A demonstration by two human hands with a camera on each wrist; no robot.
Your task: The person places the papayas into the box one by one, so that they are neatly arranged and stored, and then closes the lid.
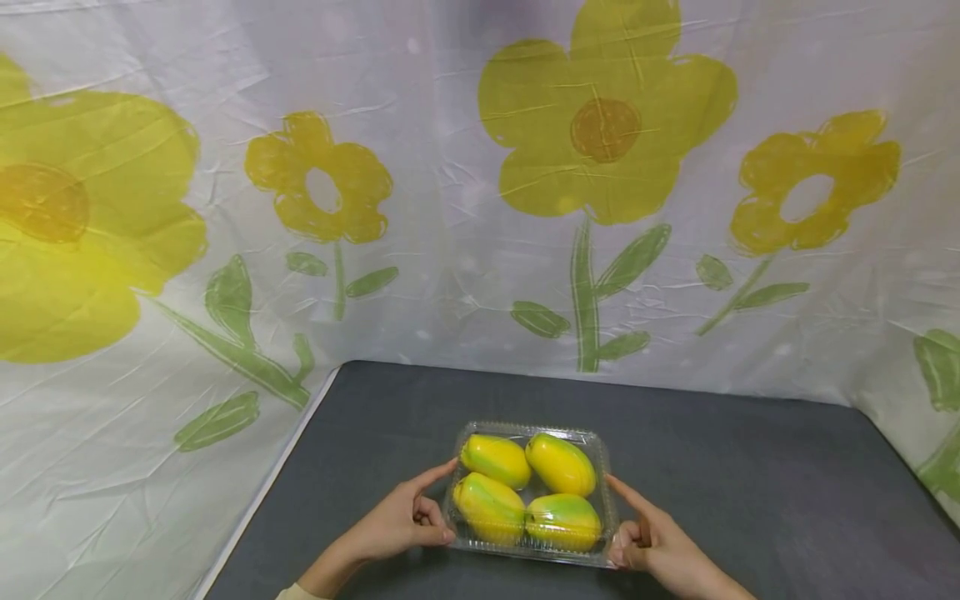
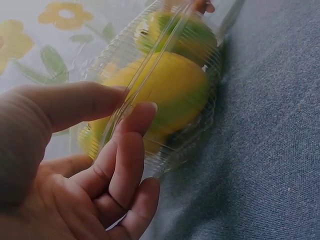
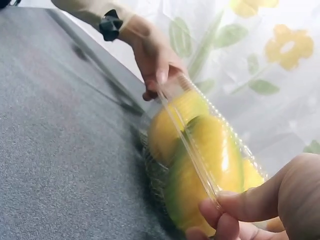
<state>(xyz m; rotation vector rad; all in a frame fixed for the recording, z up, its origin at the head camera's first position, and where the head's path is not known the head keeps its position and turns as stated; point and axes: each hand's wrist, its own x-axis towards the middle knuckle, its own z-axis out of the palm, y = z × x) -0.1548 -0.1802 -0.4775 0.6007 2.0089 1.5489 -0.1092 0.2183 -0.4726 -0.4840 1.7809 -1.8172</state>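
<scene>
A clear plastic clamshell box (image 1: 531, 557) with ribbed sides holds several yellow-green mangoes (image 1: 561, 464). Its lid lies over the fruit, and the lid and base rims meet along the near side. At the box's left near corner, my left hand (image 1: 408, 517) pinches the rim between thumb and fingers, its index finger stretched along the side. My right hand (image 1: 654, 537) pinches the right near corner in the same manner, index finger extended. In the left wrist view the thumb (image 2: 82, 105) presses the doubled rim. The right wrist view shows the right thumb (image 3: 255, 202) on the rim too.
Beneath the box is a dark grey cloth-covered table (image 1: 720, 467). A white curtain (image 1: 442, 275) printed with yellow flowers stands behind it and along both sides. A black strap mount (image 3: 110, 25) sits on the left wrist.
</scene>
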